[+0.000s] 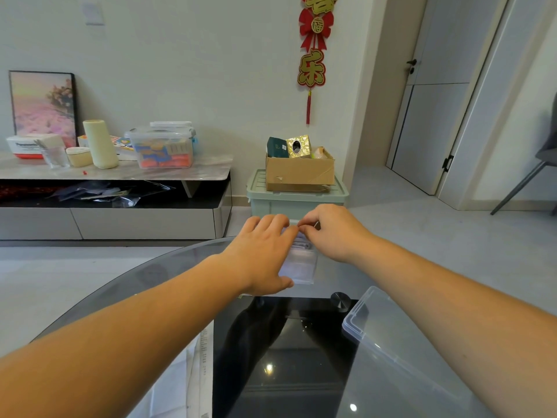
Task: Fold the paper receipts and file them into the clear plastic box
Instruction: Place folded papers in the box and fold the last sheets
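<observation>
A small clear plastic box (300, 271) stands at the far edge of the round glass table (126, 300), with folded white paper inside it. My left hand (265, 254) lies over the box's left side, fingers extended across its top and thumb at its near corner. My right hand (334, 232) hovers over the box's far end with its fingertips pinched together at the top edge; what they pinch is too small to make out. The box's clear lid (401, 339) lies on the table at the right, partly under my right forearm. Long printed paper receipts (196, 372) lie near the front left.
A black inset panel with a round knob (340, 297) fills the table's middle. Beyond the table stand a low TV cabinet (120, 206) with containers on it and a green storage bin (297, 197) carrying a cardboard box. A grey chair (539, 164) is at the far right.
</observation>
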Motion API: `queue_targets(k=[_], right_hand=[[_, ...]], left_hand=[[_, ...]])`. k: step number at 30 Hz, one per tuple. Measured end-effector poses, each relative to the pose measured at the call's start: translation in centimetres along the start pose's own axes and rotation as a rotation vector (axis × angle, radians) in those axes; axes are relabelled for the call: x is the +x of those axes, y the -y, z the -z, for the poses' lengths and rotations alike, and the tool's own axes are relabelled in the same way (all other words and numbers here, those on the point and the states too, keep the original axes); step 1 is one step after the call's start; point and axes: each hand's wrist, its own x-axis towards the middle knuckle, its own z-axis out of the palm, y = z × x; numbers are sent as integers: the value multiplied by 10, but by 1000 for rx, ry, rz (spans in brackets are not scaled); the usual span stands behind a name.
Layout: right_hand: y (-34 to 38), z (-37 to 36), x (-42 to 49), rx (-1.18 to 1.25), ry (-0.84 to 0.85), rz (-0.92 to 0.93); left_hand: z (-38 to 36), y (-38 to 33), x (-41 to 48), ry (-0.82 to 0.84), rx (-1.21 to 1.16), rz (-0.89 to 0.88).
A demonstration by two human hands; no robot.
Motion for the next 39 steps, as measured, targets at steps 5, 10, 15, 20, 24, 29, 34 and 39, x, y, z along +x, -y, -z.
queue_targets(k=[5,10,15,20,24,29,34,39], right_hand=[[-7,-2,-8,68,12,23],[-12,-7,-10,-20,112,58],[-11,-2,-16,21,50,67],[2,9,-42,127,-162,86],[28,14,-86,152,-139,102],[76,4,-168,222,96,101],[113,-22,-226,171,333,178],[136,-36,-249,183,391,161]], left_hand=[[1,-3,1,43,-67,27],[0,-3,3,97,-97,55],[5,-2,0,64,-139,60],[28,1,-28,-28,-205,119],[48,1,-84,-75,-372,222],[55,2,-182,84,-478,408],[63,-20,-262,244,-423,451],[69,-43,-293,283,-429,393]])
